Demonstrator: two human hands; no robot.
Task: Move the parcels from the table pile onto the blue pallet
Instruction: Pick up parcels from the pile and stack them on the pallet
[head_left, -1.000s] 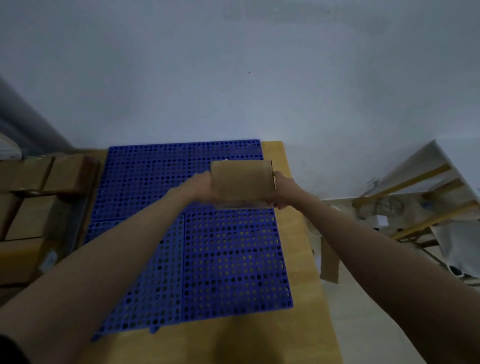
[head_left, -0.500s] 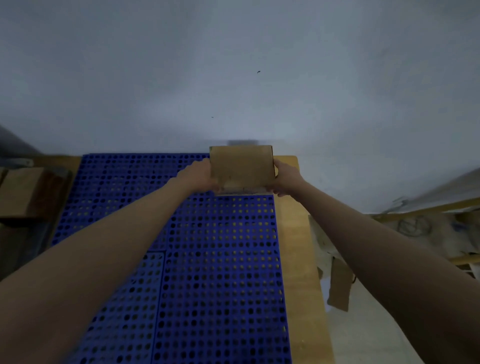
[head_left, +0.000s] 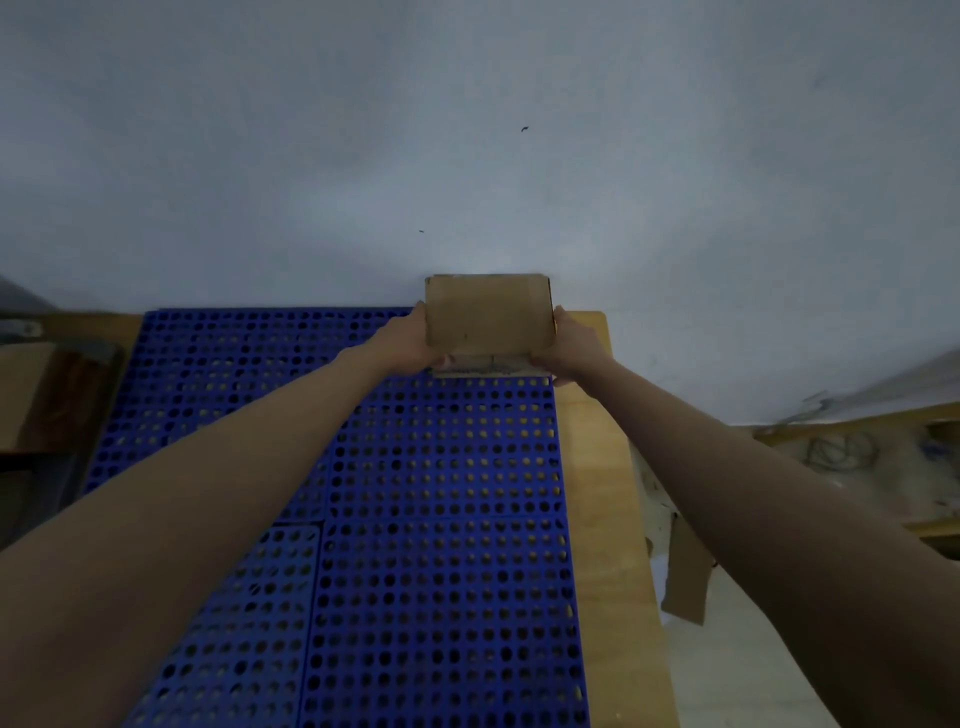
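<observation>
Cardboard parcel (head_left: 487, 312) – long axis left-right – gripped between left hand (head_left: 410, 343), right hand (head_left: 571, 345).

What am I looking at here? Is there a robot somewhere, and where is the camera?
There is no robot here. A person is working with bare hands, and the single camera sits on that person's head, looking forward and down, so both arms reach into the picture from the bottom edge.

The left hand and the right hand grip the two sides of a brown cardboard parcel, held at the far right corner of the blue pallet. Whether the parcel already rests on the pallet cannot be told.

The pallet is a flat plastic grid full of round holes, lying on a wooden table that stands against a pale wall. At the far left edge, dim and partly cut off, are more cardboard boxes.
</observation>
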